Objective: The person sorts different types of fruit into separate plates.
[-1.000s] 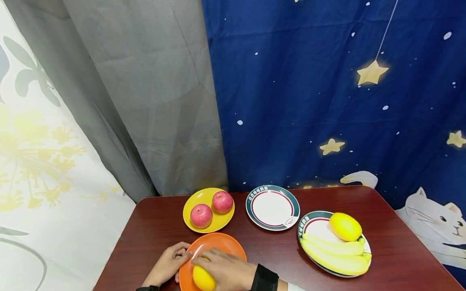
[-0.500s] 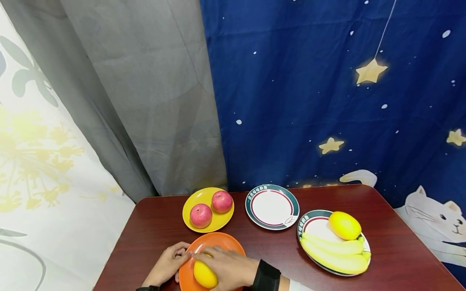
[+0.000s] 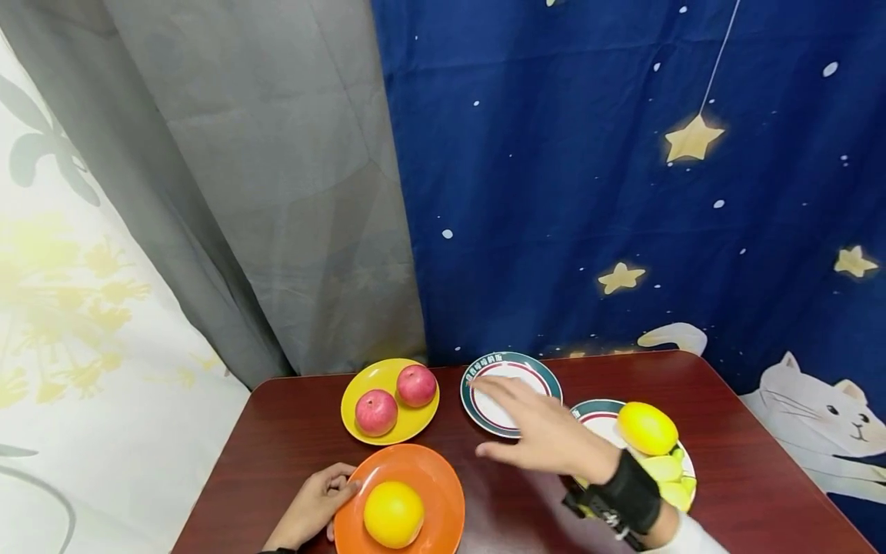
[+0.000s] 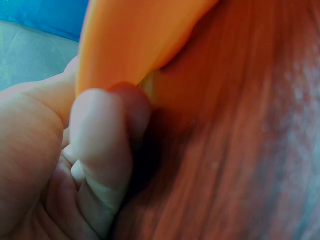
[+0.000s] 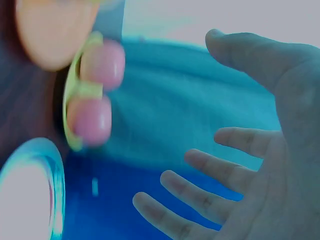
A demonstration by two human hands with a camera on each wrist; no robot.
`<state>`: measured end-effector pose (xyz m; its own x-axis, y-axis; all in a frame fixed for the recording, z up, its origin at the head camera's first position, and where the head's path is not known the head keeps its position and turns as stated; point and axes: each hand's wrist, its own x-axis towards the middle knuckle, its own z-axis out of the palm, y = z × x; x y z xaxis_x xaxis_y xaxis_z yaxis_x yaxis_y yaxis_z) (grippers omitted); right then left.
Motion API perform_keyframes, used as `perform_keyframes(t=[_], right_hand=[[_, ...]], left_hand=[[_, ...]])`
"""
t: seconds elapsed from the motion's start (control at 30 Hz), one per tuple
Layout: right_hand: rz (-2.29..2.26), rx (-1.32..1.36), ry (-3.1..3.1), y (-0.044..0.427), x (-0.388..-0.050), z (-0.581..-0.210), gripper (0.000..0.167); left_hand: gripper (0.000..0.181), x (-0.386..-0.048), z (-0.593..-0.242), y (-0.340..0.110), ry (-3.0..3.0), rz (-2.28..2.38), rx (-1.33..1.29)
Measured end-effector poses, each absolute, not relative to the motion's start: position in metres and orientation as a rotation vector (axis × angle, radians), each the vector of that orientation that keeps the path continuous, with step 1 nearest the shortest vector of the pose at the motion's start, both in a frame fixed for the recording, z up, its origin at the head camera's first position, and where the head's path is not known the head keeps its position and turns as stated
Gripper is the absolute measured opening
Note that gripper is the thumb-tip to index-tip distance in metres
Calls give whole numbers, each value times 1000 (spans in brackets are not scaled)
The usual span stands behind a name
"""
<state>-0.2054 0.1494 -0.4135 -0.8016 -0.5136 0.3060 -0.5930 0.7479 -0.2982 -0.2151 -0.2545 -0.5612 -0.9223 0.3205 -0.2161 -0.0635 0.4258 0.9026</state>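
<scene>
My left hand (image 3: 314,504) pinches the left rim of an orange plate (image 3: 443,500), thumb on top and fingers beneath, as the left wrist view shows at the plate's edge (image 4: 135,40). On that plate rests a round yellow fruit (image 3: 393,514), with no hand touching it. My right hand (image 3: 543,431) hovers over the table with its fingers spread and nothing in them. It partly covers a white plate with a green rim (image 3: 477,408) in the head view. In the right wrist view the right hand (image 5: 255,165) has its fingers stretched apart.
At the back left, a yellow plate (image 3: 353,385) bears two pink apples (image 3: 376,412). To the right, another green-rimmed plate (image 3: 598,412) holds a yellow fruit (image 3: 647,428) and bananas (image 3: 674,492), partly behind the right wrist. Curtains (image 3: 484,192) hang behind the dark red table (image 3: 256,438).
My right hand has let go of the yellow fruit on the orange plate and moved right and up, its fingers opening. The left hand stays at the plate's rim.
</scene>
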Motion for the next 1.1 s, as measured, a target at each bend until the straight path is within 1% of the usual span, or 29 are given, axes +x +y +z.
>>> perform_keyframes(t=[0.2,0.37,0.5,0.67,0.73,0.9,1.1], right_hand=[[539,572,-2781,232,-206,-417,82],[553,392,-2865,290,-207,-439,81],[508,297,-2914,322,-216,-464,81],[485,280,-3018,341,-222,-489,83],[480,304,-3048,344,-223,-494,81],[475,336,-3041,344,-225,-500,73],[465,321,-3022,344,-227,-503,69]], left_hand=[[46,-214,-562,-254,2312,1504,200],[45,-212,-563,-255,2303,1512,214],[45,-212,-563,-256,2304,1522,211],[44,-213,-563,-255,2316,1519,202],[44,-214,-564,-254,2315,1518,199],[44,-215,-564,-254,2331,1513,193],[43,-215,-564,-254,2347,1502,198]])
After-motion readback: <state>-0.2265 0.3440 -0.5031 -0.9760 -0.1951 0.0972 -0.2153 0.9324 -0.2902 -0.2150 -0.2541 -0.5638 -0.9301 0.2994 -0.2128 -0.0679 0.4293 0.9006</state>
